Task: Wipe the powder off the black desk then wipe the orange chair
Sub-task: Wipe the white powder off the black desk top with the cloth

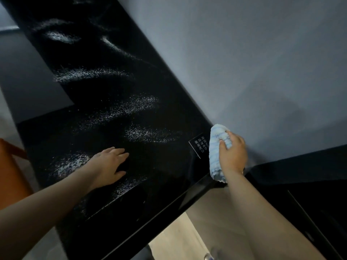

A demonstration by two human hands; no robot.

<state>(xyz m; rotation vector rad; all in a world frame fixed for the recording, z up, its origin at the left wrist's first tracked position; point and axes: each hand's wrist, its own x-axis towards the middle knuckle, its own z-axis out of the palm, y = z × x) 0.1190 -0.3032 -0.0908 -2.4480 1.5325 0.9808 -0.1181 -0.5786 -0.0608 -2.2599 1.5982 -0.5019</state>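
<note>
At the desk's left edge: an orange chair (11, 171) is waiting, unwiped.
Desk: the glossy black desk (116, 113) is carrying streaks of white powder (139, 104) along its length.
Left hand (110, 164): lying flat, fingers spread, gripping nothing.
Right hand (231, 152): at the desk's right edge, fingers clenching a bunched pale-blue fluffy cloth (217, 152).
Handling: the cloth is looking soft and light; best gripped bunched.

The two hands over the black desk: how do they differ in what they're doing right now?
The left hand lies flat and open on the black desk, fingers spread, holding nothing; the right hand is closed around a light blue cloth. The left hand sits among patches of white powder; the right hand is at the desk's end by the wall, next to a small sign. Both are bare.
</note>
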